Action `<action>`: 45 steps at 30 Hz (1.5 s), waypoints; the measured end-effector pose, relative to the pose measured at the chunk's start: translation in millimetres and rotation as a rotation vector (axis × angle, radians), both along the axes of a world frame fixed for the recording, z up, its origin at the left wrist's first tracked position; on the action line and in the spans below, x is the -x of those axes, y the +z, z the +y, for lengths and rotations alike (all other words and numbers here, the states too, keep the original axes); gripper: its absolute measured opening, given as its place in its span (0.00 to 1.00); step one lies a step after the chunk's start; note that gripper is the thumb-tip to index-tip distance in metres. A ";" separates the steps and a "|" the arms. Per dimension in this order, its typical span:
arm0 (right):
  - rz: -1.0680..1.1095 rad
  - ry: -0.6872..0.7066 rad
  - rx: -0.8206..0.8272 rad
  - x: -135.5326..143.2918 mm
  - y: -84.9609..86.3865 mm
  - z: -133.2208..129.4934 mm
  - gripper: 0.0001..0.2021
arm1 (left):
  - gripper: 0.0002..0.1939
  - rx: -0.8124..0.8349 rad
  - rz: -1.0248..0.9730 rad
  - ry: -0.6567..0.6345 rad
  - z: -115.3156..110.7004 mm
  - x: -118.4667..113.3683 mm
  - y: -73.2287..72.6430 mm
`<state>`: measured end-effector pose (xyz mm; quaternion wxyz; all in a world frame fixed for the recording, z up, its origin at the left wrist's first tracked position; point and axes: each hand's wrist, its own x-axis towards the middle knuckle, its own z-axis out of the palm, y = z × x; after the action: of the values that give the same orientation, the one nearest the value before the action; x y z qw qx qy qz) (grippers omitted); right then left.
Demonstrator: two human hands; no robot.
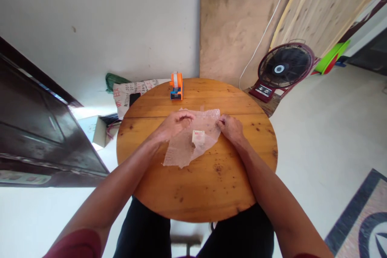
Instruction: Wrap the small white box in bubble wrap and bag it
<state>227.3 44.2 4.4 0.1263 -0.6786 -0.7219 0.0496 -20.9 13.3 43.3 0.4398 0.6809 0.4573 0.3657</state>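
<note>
A sheet of clear bubble wrap (179, 150) lies spread over the middle of the round wooden table (198, 193). On it sits a small white box (198, 133) with a red mark on top; a fold of the wrap covers its lower front. My right hand (232, 128) pinches the wrap's right edge between thumb and fingers. Over the wrap's upper left side is my left hand (177, 124), its fingers loosely curved and apart, slightly blurred, with nothing visible in them.
Toward the table's far edge stands an orange and blue tape dispenser (177, 86). A dark red fan (284, 68) stands beyond the table at the right. Behind the far left edge lies a printed sack (121, 98), with a white box (93, 129) on the floor.
</note>
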 end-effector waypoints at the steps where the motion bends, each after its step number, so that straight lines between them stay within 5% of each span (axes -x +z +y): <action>1: -0.001 -0.003 0.001 -0.2 0.4 0.3 0.11 | 0.10 0.022 0.021 0.004 7.8 -2.5 -5.7; 5: 0.010 -0.004 0.011 -1.5 0.8 3.1 0.11 | 0.14 0.016 0.087 0.035 -0.1 -10.0 -16.6; 9: 0.013 0.004 0.015 -2.9 -0.3 5.5 0.11 | 0.16 -0.306 0.313 0.090 -48.7 -13.7 -10.2; 12: 0.010 0.002 0.007 -3.1 -1.2 5.7 0.11 | 0.13 -0.626 0.439 -0.044 -90.8 -21.9 -11.7; 19: 0.055 -0.030 0.017 -3.8 -1.2 6.6 0.10 | 0.10 -0.603 0.393 -0.370 -150.6 -39.5 -34.1; 22: 0.061 -0.025 0.036 -3.2 -0.4 7.3 0.10 | 0.12 -0.585 0.251 -0.301 -142.5 -30.2 -26.7; 25: 0.053 -0.012 0.056 -1.6 2.5 7.0 0.09 | 0.14 -0.555 0.183 -0.068 -109.6 -16.6 -13.3; 28: 0.032 0.007 0.064 0.0 6.9 5.8 0.09 | 0.18 -0.450 0.373 0.080 -70.3 -11.7 -9.3; 33: -0.007 0.053 0.069 -2.5 10.8 -1.2 0.09 | 0.46 -0.354 0.493 -0.023 -47.0 -22.0 -35.6; 38: -0.048 0.098 -0.016 -8.4 14.9 -24.8 0.08 | 0.55 -0.308 0.469 -0.003 -56.5 -25.9 -63.3; 42: 0.078 0.225 -0.159 5.2 35.6 -54.1 0.06 | 0.55 -0.359 0.444 -0.020 -55.5 -24.4 -67.6; 45: 0.311 0.491 -0.237 31.2 57.9 -76.7 0.06 | 0.44 -0.402 0.394 -0.006 -52.5 -25.9 -68.7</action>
<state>196.2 -32.5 62.4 0.2979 -0.4488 -0.8369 0.0973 4.9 -39.2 -25.4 0.1994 0.8138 0.4504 0.3083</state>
